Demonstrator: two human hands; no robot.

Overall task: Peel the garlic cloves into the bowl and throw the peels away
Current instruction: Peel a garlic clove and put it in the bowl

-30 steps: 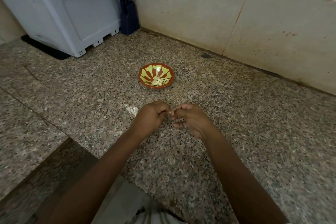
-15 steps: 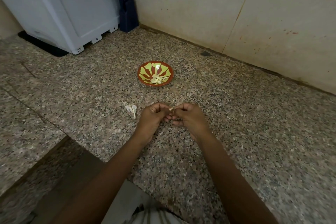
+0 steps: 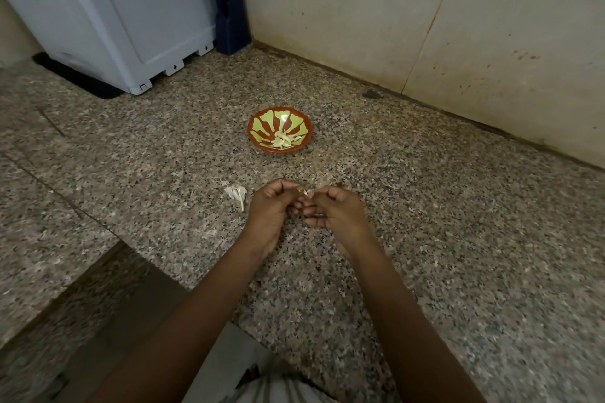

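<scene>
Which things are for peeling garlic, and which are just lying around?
For the job: clove pinched between left hand and right hand; bowl with peeled cloves; garlic piece on counter.
Lying about: white appliance; knife block.

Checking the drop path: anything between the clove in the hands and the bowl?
Nothing visible. The left hand and right hand pinch the garlic clove. Only bare countertop lies between it and the bowl. The garlic remnant sits left of the hands, off that line.
</scene>
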